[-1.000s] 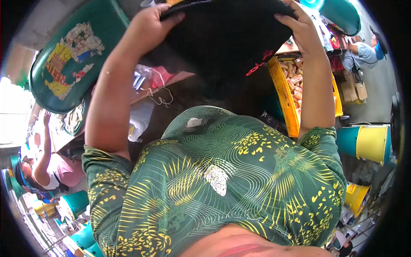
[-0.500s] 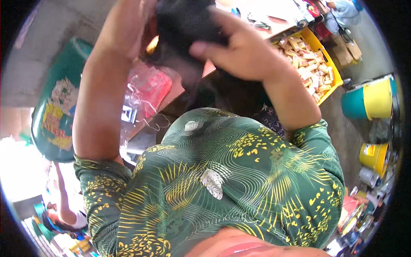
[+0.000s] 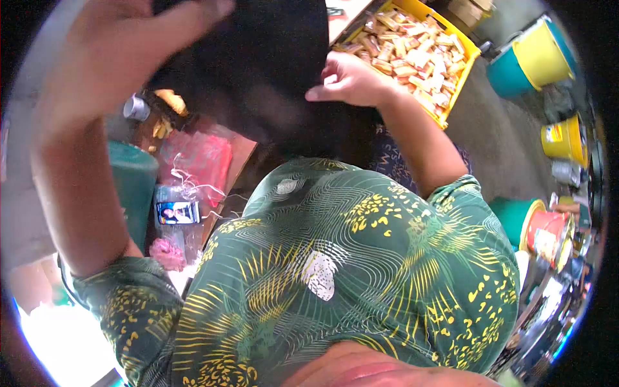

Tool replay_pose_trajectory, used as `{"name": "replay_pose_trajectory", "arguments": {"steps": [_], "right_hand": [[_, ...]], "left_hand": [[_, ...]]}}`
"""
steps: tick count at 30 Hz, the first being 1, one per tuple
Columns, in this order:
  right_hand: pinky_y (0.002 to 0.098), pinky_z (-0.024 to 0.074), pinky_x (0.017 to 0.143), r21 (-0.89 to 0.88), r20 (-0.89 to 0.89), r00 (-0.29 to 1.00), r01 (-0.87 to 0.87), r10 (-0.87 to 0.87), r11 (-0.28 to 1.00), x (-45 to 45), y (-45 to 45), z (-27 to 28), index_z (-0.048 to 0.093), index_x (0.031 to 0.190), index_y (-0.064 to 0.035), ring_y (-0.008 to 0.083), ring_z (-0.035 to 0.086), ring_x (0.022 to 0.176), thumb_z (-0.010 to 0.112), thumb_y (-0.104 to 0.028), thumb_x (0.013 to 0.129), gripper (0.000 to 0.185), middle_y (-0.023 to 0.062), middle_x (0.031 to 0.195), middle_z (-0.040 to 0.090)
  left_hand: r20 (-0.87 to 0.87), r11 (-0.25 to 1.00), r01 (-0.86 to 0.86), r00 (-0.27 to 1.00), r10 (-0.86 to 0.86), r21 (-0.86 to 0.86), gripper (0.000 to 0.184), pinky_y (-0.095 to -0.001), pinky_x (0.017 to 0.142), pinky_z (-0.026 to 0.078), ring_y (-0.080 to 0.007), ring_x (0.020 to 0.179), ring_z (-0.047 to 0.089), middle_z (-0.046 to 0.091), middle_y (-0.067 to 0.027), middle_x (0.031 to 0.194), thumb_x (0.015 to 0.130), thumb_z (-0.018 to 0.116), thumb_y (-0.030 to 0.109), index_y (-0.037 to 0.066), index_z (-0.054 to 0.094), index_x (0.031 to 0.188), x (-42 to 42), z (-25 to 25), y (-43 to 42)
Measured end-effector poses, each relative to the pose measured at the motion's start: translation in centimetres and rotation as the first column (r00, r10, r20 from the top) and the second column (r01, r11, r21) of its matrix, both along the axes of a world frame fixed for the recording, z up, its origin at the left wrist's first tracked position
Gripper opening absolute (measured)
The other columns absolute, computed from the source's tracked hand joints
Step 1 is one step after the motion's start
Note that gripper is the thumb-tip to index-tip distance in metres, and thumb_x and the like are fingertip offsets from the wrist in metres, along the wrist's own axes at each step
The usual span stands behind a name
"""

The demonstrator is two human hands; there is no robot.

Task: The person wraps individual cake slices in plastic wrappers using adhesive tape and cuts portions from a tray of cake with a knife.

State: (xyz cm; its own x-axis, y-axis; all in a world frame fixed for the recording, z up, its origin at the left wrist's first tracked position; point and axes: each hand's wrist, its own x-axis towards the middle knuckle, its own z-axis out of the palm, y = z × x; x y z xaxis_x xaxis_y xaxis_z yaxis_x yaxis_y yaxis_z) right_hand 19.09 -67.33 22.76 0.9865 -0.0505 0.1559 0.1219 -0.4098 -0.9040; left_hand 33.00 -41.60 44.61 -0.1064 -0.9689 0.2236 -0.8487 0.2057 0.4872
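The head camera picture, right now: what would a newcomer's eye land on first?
Probably the leafy green shirt filling the lower middle, then the large black item at the top, between the left hand and the right hand. Next might come the yellow crate of small pieces at upper right, and the lit phone at left, beside the left forearm.

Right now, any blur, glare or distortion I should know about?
Head view: left hand looks blurred, right hand sharper; black item too dark to show much detail; lower left blown out by glare; fisheye curvature, black corners.
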Motion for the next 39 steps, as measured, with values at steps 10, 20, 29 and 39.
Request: {"name": "replay_pose_trajectory", "arguments": {"steps": [10,20,29,39], "right_hand": [[0.0397,0.0504,0.099,0.862,-0.402,0.901,0.314,0.161,0.397,-3.7,2.4,-18.0,0.062,0.130,-0.0030,0.0185,0.064,0.109,0.048,-0.071,0.100,0.076,0.0087,0.120,0.068],[0.0368,0.0526,0.104,0.897,0.191,0.954,-0.074,-0.232,0.435,-6.8,6.0,-5.9,0.044,0.152,-0.0052,0.0207,0.066,0.119,0.069,-0.038,0.098,0.067,0.0160,0.126,0.069],[0.0395,0.0528,0.101,0.039,0.163,0.876,0.455,-0.455,0.890,-10.3,1.8,-2.5,0.062,0.138,-0.0101,0.0209,0.068,0.110,0.078,-0.009,0.088,0.052,0.0100,0.117,0.071],[0.0424,0.0491,0.102,0.689,0.190,0.940,0.078,-0.284,0.721,-16.8,7.2,-0.9,0.058,0.116,-0.0053,0.0269,0.063,0.117,0.073,-0.041,0.094,0.045,0.0161,0.125,0.064]], "left_hand": [[0.201,0.973,0.228,0.952,-0.229,0.030,0.055,-0.0394,0.115,0.039,-0.0246,0.134,0.053,0.058,-0.0147,0.143,0.095,0.061,0.003,-0.002,0.048,0.148,1.5,1.9,0.6],[0.059,0.982,0.160,0.986,-0.154,-0.103,0.057,-0.0425,0.120,0.035,-0.0281,0.138,0.052,0.056,-0.0183,0.146,0.091,0.058,0.000,-0.008,0.048,0.147,6.6,0.7,-1.1],[-0.124,0.952,0.306,0.945,-0.302,0.014,0.046,-0.0420,0.100,0.047,-0.0270,0.109,0.059,0.064,-0.0177,0.119,0.091,0.065,0.016,-0.005,0.055,0.131,16.8,-3.5,-3.4],[-0.538,0.856,0.517,0.723,-0.433,0.006,0.069,-0.0407,0.098,0.048,-0.0249,0.104,0.061,0.064,-0.0148,0.119,0.091,0.061,0.052,-0.003,0.053,0.133,0.3,-11.5,-3.5]]}}
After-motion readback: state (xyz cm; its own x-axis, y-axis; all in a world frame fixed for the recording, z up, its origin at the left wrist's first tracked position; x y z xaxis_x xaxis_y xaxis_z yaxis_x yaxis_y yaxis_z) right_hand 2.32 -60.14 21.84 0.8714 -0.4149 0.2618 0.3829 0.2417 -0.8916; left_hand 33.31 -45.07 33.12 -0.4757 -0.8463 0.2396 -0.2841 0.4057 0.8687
